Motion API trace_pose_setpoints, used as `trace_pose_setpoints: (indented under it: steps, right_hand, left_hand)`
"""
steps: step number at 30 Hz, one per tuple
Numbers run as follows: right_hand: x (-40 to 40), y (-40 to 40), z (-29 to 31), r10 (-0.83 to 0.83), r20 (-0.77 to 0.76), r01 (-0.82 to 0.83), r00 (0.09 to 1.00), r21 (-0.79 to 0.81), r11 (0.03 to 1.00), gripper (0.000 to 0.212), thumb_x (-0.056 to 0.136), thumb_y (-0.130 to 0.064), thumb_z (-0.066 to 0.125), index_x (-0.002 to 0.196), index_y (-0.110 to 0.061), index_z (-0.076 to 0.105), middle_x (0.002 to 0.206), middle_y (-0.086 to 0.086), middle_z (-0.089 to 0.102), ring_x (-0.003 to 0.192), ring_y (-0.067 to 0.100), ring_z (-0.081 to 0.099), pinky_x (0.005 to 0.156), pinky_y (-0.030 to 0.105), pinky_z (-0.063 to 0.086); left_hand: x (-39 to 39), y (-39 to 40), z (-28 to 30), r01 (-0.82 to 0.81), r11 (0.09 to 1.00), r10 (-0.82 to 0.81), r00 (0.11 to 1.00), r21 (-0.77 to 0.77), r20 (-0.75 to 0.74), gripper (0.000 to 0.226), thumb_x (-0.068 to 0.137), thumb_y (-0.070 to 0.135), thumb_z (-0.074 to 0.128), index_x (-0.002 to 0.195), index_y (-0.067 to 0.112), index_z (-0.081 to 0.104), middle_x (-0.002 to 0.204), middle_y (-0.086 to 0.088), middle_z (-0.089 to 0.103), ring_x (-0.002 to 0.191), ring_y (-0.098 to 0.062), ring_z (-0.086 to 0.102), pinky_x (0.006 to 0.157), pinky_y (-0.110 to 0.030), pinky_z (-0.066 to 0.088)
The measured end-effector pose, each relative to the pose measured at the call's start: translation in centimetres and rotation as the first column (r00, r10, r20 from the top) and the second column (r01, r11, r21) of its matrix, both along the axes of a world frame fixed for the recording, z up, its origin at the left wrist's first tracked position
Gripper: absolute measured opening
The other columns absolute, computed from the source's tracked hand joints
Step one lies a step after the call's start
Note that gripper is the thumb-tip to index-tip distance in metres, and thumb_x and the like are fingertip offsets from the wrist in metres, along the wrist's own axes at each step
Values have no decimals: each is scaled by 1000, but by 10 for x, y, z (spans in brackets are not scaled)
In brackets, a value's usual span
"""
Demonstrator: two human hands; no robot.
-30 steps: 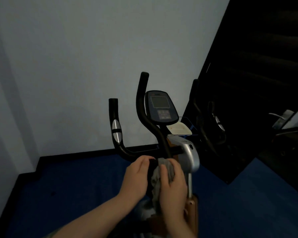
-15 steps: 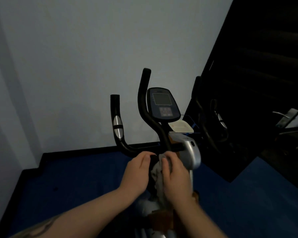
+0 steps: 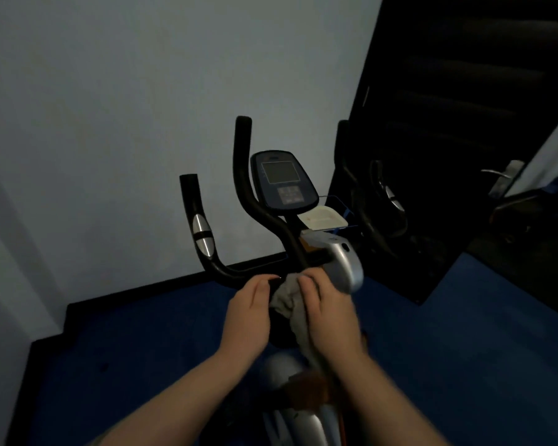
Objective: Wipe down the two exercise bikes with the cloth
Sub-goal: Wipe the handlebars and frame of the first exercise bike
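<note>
An exercise bike stands in front of me, with black handlebars (image 3: 203,239), a dark console (image 3: 282,181) and a silver housing (image 3: 343,262). A grey cloth (image 3: 285,299) is bunched against the bike's central post just below the handlebar joint. My right hand (image 3: 331,313) grips the cloth and presses it on the post. My left hand (image 3: 250,309) holds the post on the cloth's left side, fingers curled over it. The post itself is mostly hidden by both hands. The frames are dim and my right hand is blurred.
A pale wall (image 3: 126,123) rises behind the bike, with a black skirting and blue floor (image 3: 126,349) below. A dark mirror or door (image 3: 448,140) on the right shows handlebars. A white lidded box (image 3: 322,218) sits behind the console. A metal door handle (image 3: 503,173) shows far right.
Both hands with the cloth have shifted slightly up the post toward the handlebar joint, and the view has tilted a little. The grips look the same.
</note>
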State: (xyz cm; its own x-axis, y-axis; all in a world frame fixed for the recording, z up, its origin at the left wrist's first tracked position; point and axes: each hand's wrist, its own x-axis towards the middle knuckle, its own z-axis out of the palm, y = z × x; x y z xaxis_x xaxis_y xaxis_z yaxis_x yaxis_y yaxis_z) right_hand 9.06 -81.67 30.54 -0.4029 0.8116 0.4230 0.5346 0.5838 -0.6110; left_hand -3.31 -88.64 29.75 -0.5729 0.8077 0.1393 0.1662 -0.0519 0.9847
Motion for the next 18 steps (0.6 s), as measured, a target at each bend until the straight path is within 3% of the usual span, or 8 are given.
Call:
trace_pose_setpoints:
  steps: [2, 3, 6, 8, 9, 12, 14, 18]
  right_hand:
    - [-15, -31, -19, -187, -289, 137, 939, -186, 973, 39, 91, -61, 23, 110, -43, 52, 81, -26, 57, 80, -18, 56, 58, 5, 41]
    - [-21, -42, -27, -258, -360, 178, 897, -240, 954, 41, 90, -62, 22, 114, -45, 50, 86, -28, 56, 82, -22, 54, 60, 2, 41]
    - [-16, -33, -22, -248, -234, 225, 940, -119, 967, 46, 88, -63, 16, 110, -40, 49, 79, -27, 53, 67, -11, 55, 54, 9, 41]
    - [-11, -17, -9, -185, -153, 168, 971, -122, 978, 52, 87, -61, 14, 104, -31, 53, 73, -20, 53, 63, -3, 53, 57, 27, 46]
    - [-11, -14, -7, -200, -180, 177, 963, -137, 975, 53, 88, -61, 15, 100, -28, 55, 72, -17, 56, 64, 0, 55, 58, 30, 47]
    - [-29, -40, -21, -403, -375, 315, 835, -275, 909, 46, 89, -62, 23, 99, -32, 57, 78, -18, 61, 74, -8, 59, 59, 21, 45]
    - [-42, -63, -36, -496, -407, 360, 767, -368, 858, 43, 86, -66, 24, 109, -41, 50, 90, -22, 62, 82, -16, 58, 63, 17, 44]
    - [-32, -44, -19, -452, -325, 368, 830, -290, 883, 42, 89, -62, 21, 100, -33, 50, 79, -16, 61, 76, -7, 58, 59, 23, 45]
  left_hand:
    - [1, -1, -2, -9, 1000, 9, 1000, 9, 25, 32, 104, 22, 36, 104, 26, 68, 98, 11, 71, 93, 0, 63, 80, -16, 47]
    - [1, -2, -2, -1, 1000, 1, 1000, 7, 31, 32, 104, 22, 36, 104, 28, 68, 98, 12, 71, 94, 1, 63, 80, -15, 47]
    - [-4, -2, 0, 43, 999, -43, 999, -21, 5, 31, 104, 23, 37, 103, 32, 66, 98, 15, 70, 94, 3, 63, 81, -12, 46]
    - [-6, -2, 0, 66, 998, -66, 998, -15, -19, 32, 104, 21, 37, 103, 32, 66, 98, 14, 70, 93, 3, 63, 79, -11, 46]
    - [-6, -1, 0, 68, 998, -68, 997, -6, -20, 32, 104, 21, 36, 103, 30, 66, 98, 14, 70, 93, 3, 63, 78, -10, 46]
    - [-1, -2, -2, 45, 999, -45, 999, 0, 26, 32, 104, 22, 35, 105, 29, 66, 97, 14, 70, 91, 2, 63, 76, -12, 47]
    - [-2, -2, -4, 51, 999, -50, 998, -2, 33, 32, 104, 24, 34, 106, 31, 65, 93, 16, 69, 89, 1, 63, 76, -16, 49]
    - [-7, -2, -3, 105, 994, -104, 994, -29, 15, 30, 104, 25, 35, 105, 36, 63, 92, 17, 69, 87, 3, 63, 70, -10, 46]
